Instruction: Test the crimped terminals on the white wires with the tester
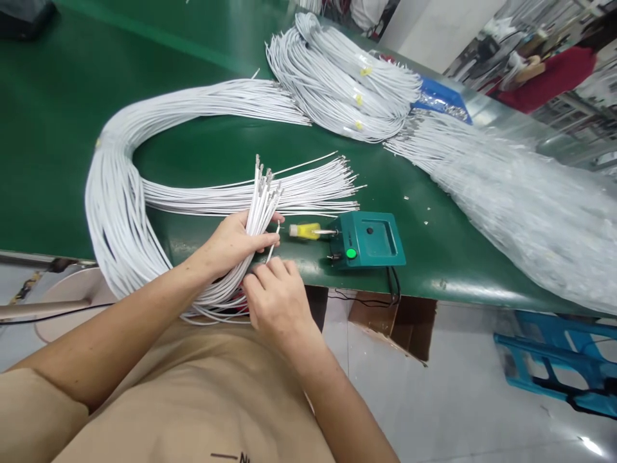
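My left hand (231, 243) is closed round a bundle of thin white wires (260, 199), their stripped metal ends pointing up and away. My right hand (277, 292) pinches a single white wire (274, 244) drawn out beside the bundle, its tip near a yellow-handled tool (304, 231). That tool lies on the green table (58, 122) with its shaft pointing into a small teal box (369, 240) with a green button. The held wires belong to a large looped hank (116, 193) that curves over the table and hangs off its near edge.
More white wire coils (337, 80) lie at the back, with a clear plastic bag of wires (520, 206) on the right. A blue stool (554, 360) and a cardboard box (395, 318) stand on the floor. A person in red (549, 77) is far right.
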